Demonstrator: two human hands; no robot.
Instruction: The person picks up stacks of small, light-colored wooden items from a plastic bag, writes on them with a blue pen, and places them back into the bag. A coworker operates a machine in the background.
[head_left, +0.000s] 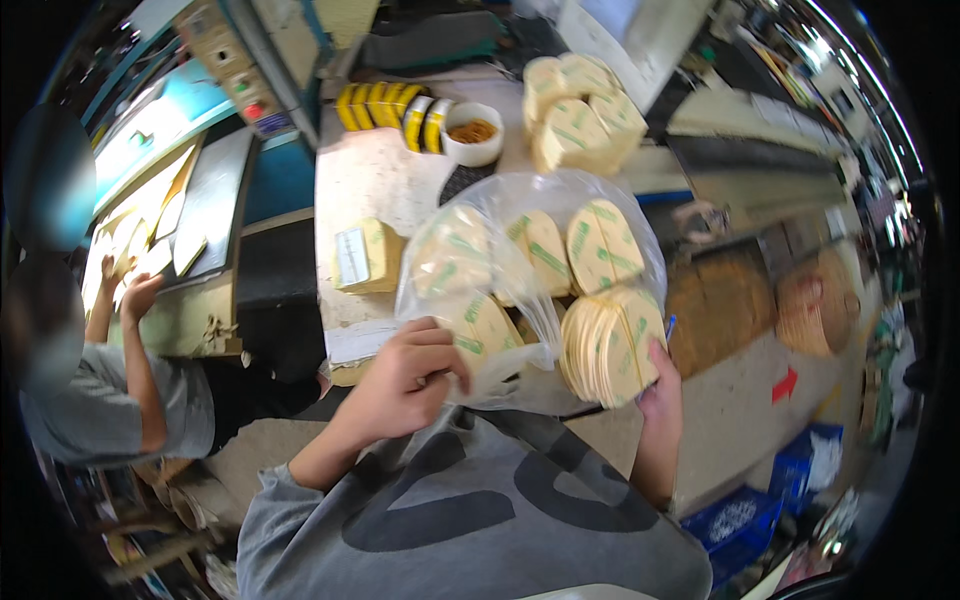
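Observation:
A clear plastic bag point(540, 318) lies spread in front of me, holding several bundles of pale oval cut-out pieces point(603, 245) with green print. My left hand point(412, 378) is closed at the bag's near left edge, its fingers curled on the film. In my right hand point(660, 382) is a thick stack of the same cut-out pieces point(622, 345), tilted on edge at the bag's near right side. A thin band runs across this stack. A blue pen-like tip point(671, 327) shows beside the right hand's fingers.
Left of the bag stands a labelled stack of pale pieces point(368, 256). Farther back are yellow-and-black rolls point(380, 106), a white cup point(473, 140) with brown contents and more piled stacks point(585, 120). At far left another person point(130, 390) works at a bench. Blue crates point(735, 525) sit lower right.

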